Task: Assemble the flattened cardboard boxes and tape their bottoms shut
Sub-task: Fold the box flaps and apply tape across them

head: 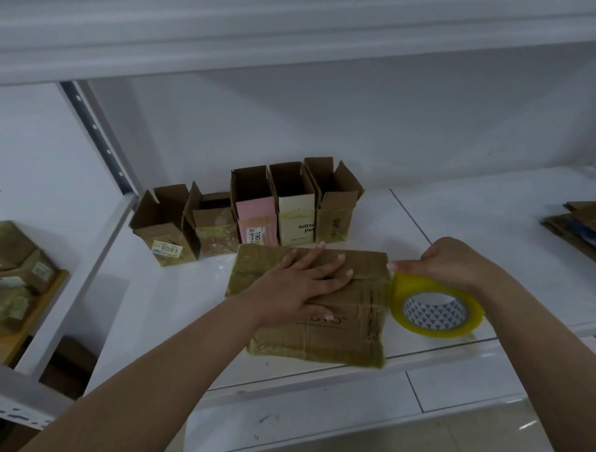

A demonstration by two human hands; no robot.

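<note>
While the left hand (304, 280) lies flat with straight fingers on the upturned bottom of the box (314, 307), the right hand (452, 263) curls over a roll of yellowish tape (437, 308) touching the box's right edge. That box sits at the front of the white shelf (477, 218), with five open boxes (248, 214) lined up behind. Being empty cardboard, it likely is light and dents easily, so pressing near the seam and gripping the corners seems wisest.
</note>
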